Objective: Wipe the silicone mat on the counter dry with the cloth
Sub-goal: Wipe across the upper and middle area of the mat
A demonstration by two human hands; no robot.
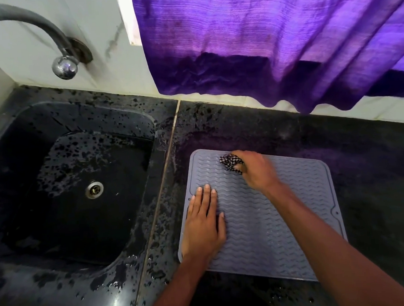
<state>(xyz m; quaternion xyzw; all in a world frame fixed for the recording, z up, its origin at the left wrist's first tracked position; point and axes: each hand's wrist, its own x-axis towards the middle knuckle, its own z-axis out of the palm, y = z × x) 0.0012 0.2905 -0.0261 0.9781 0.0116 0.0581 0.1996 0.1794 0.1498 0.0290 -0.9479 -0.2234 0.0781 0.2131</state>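
A grey silicone mat (267,224) with wavy ridges lies flat on the black counter (367,166), right of the sink. My right hand (256,170) grips a bunched black-and-white checked cloth (230,163) and presses it on the mat's far left part. My left hand (204,223) rests flat on the mat's left side, fingers straight and pointing away from me. Most of the cloth is hidden under my right hand.
A black sink (80,184) with a metal drain (94,189) sits to the left, its rim dotted with water drops. A grey tap (35,28) arches over it from the wall. A purple curtain (272,42) hangs above the counter's back edge.
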